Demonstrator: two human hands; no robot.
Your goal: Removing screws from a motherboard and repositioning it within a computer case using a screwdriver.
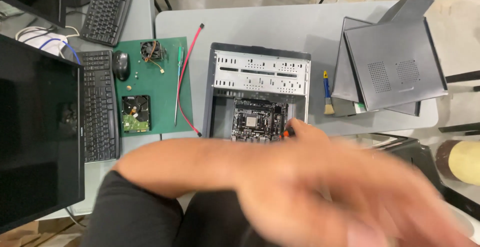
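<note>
An open computer case point(257, 89) lies flat on the grey table point(280, 24), its motherboard point(259, 120) exposed at the end nearest the person, its long axis running straight away from the body. A hand point(300, 133) rests at the board's right corner, closed around what appears to be an orange-and-black screwdriver handle point(286, 133); which hand this is cannot be told. A blurred forearm and hand point(345, 202) sweep across the foreground from the left, lower and farther from the case; whether those fingers are spread or holding anything is lost in the blur. To the left of the case, a green mat point(165, 84) carries a hard drive point(135, 113), a small fan point(152, 50) and a red cable point(186, 77). A brush point(327, 94) and stacked side panels point(395, 62) lie to the right.
</note>
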